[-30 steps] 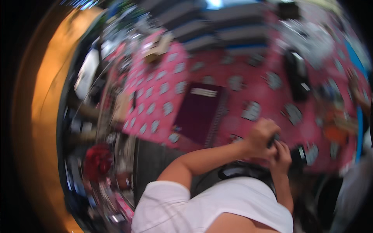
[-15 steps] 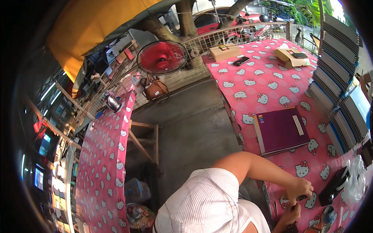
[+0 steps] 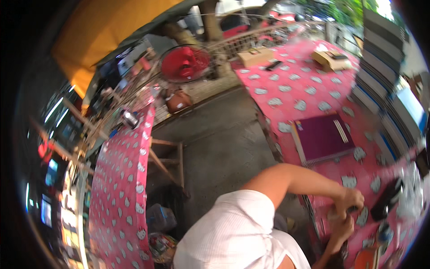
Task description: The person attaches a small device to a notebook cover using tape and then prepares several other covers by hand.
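My left hand (image 3: 350, 198) is closed around a small dark thing with a rounded end (image 3: 353, 209), too blurred to name. Just below it, my right hand (image 3: 342, 229) is also closed, its fingers close to the left ones; what they pinch, if anything, is hidden. Both hands are over the near part of a table with a pink cat-print cover (image 3: 278, 92). Beyond them lies a purple spiral-bound book (image 3: 319, 140), apart from both hands. To their right are a bulky black object (image 3: 388, 199) and a clear plastic bag (image 3: 410, 197).
Tall stacks of bound books (image 3: 375, 74) line the table's right side. Cardboard boxes (image 3: 255, 57) and a dark phone (image 3: 273, 66) are at its far end. A blue round item (image 3: 384, 233) and an orange item (image 3: 367, 258) sit near right. Leftward stand another pink table (image 3: 118, 188) and a red fan (image 3: 185, 64).
Both hands have moved slightly up and away, staying close together. The dark thing in the left hand now shows a rounded end. The whole view has shifted a little and blurred.
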{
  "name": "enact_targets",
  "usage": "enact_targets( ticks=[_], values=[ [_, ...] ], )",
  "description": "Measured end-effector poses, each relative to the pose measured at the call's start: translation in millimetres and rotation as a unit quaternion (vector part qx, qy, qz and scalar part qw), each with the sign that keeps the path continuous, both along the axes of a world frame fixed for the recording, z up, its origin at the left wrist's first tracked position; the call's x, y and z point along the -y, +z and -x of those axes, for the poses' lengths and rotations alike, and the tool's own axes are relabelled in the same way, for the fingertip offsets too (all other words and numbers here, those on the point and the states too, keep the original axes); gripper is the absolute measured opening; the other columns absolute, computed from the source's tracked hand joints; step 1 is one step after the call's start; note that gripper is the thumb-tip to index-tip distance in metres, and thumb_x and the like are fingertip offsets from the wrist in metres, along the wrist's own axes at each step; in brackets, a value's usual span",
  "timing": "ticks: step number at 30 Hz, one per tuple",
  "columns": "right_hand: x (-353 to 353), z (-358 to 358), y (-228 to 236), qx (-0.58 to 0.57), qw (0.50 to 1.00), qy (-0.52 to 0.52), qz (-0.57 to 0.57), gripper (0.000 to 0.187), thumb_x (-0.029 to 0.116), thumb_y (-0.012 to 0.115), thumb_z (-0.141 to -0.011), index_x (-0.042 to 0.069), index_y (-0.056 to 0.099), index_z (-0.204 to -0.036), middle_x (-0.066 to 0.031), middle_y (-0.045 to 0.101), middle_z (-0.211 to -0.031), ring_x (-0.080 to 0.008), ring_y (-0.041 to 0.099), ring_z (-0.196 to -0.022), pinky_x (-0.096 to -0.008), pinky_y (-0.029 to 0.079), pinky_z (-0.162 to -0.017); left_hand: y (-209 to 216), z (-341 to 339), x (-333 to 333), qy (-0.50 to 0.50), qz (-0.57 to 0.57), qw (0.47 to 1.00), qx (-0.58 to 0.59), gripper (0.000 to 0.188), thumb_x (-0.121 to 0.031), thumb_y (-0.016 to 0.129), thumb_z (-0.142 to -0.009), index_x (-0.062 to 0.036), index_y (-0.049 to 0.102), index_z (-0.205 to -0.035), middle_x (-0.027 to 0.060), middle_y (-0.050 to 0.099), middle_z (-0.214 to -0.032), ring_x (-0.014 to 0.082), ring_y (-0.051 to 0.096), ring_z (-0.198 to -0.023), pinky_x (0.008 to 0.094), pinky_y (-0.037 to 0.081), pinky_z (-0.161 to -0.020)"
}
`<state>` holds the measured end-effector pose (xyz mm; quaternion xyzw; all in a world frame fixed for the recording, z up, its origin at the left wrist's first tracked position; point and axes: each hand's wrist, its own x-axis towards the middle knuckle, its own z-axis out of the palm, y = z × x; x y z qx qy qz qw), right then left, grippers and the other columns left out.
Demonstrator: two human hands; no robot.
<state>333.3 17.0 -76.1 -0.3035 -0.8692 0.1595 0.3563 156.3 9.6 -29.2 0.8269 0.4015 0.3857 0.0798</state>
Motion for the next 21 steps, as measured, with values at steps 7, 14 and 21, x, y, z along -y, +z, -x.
enact_targets(
  ticks=[7, 14, 21],
  values=[
    [28.3, 24.6, 36.8, 0.03, 0.994, 0.008, 0.107, 0.007, 0.01, 0.06, -0.076, 0.006, 0.057, -0.082, -0.0142, 0.058, -0.078, -0.0367, 0.06, -0.078, -0.0459, 0.048, -0.064, 38.0, 20.5, 34.3, 0.03, 0.078, 0.996, -0.01, 0.043, -0.024, 0.074, -0.054, -0.0051, 0.056, -0.089, 0.0135, 0.056, -0.084, 0.034, 0.056, -0.081, 0.0431, 0.044, -0.073],
    [-4.2, 26.3, 21.2, -0.031, 0.987, 0.0, 0.157, 0.01, 0.008, 0.066, -0.074, 0.003, 0.064, -0.083, -0.0124, 0.061, -0.078, -0.0325, 0.061, -0.073, -0.0411, 0.05, -0.064, 40.0, 18.8, 1.7, 0.061, 0.153, 0.986, -0.02, 0.036, -0.012, 0.067, -0.055, -0.0038, 0.056, -0.088, 0.0125, 0.054, -0.081, 0.0322, 0.054, -0.079, 0.0397, 0.045, -0.069],
    [0.1, 14.0, 25.5, -0.107, 0.979, -0.006, 0.174, 0.009, 0.011, 0.063, -0.078, 0.002, 0.062, -0.077, -0.0136, 0.059, -0.076, -0.0336, 0.061, -0.072, -0.0428, 0.05, -0.063, 37.5, 3.6, -0.3, 0.059, 0.137, 0.989, -0.02, 0.036, -0.011, 0.066, -0.055, -0.0037, 0.056, -0.088, 0.0118, 0.054, -0.081, 0.0316, 0.054, -0.078, 0.0395, 0.045, -0.069]
  ],
)
